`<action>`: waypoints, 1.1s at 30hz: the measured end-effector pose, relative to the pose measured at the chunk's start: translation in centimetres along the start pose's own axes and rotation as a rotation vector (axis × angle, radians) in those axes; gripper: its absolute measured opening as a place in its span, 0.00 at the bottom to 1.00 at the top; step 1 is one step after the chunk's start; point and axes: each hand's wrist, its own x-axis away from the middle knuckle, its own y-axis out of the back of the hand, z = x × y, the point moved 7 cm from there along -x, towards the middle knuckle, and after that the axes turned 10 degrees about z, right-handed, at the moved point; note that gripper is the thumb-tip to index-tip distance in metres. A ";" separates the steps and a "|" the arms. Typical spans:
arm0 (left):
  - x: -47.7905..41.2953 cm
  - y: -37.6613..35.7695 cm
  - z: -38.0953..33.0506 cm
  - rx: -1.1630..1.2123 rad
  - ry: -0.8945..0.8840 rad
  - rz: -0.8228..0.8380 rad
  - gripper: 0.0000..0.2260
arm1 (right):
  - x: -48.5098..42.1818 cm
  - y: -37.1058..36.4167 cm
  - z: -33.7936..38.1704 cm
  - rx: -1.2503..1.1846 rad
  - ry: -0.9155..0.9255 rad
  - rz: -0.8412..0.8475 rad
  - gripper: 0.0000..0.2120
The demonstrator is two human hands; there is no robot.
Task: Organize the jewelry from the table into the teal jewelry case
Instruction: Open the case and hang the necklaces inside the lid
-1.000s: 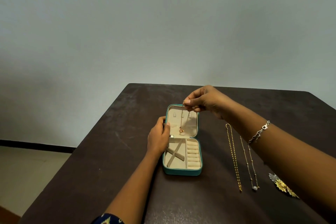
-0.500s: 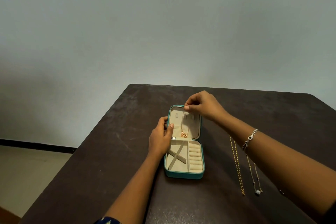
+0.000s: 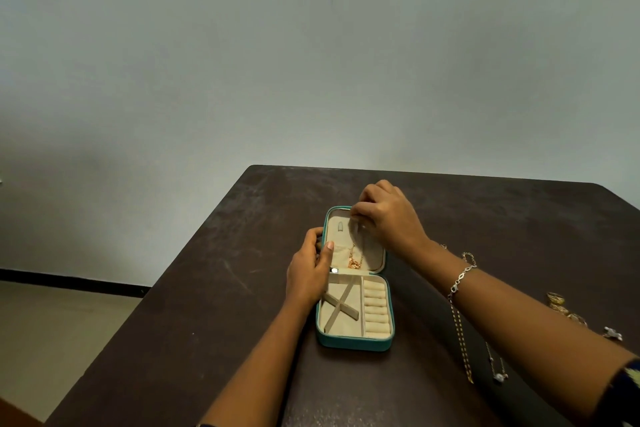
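Note:
The teal jewelry case (image 3: pixel 353 343) lies open in the middle of the dark table (image 3: pixel 214 288), its beige lid flat at the far side. A thin gold necklace with a ring pendant (image 3: pixel 354 262) hangs down the lid's lining. My right hand (image 3: pixel 388 215) is over the lid's top edge and pinches the chain's upper end. My left hand (image 3: pixel 308 270) grips the case's left edge at the hinge, thumb on the lining. The bottom half holds a cross divider and ring rolls.
To the right of the case lie a long gold chain (image 3: pixel 462 340), a thin silver chain with a small pendant (image 3: pixel 498 373), several rings (image 3: pixel 557 302) and a small silver piece (image 3: pixel 612 333). My right wrist wears a silver bracelet. The table's left edge drops to the floor.
My right hand has lowered the chain's top end from above the case down onto the lid's upper edge, and the pendant now lies lower on the lining. My left hand stays on the case.

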 end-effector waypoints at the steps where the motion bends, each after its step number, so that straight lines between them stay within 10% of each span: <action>1: 0.0 0.0 0.0 0.000 -0.002 0.001 0.11 | 0.1 -0.1 0.2 0.019 0.018 0.007 0.09; 16: -0.1 -0.1 0.0 0.017 -0.003 0.009 0.10 | 0.5 -0.6 0.2 0.081 0.083 -0.039 0.15; 33: 0.0 0.0 -0.1 0.041 -0.025 0.011 0.11 | 0.5 -0.1 -1.9 -0.383 -0.129 0.000 0.08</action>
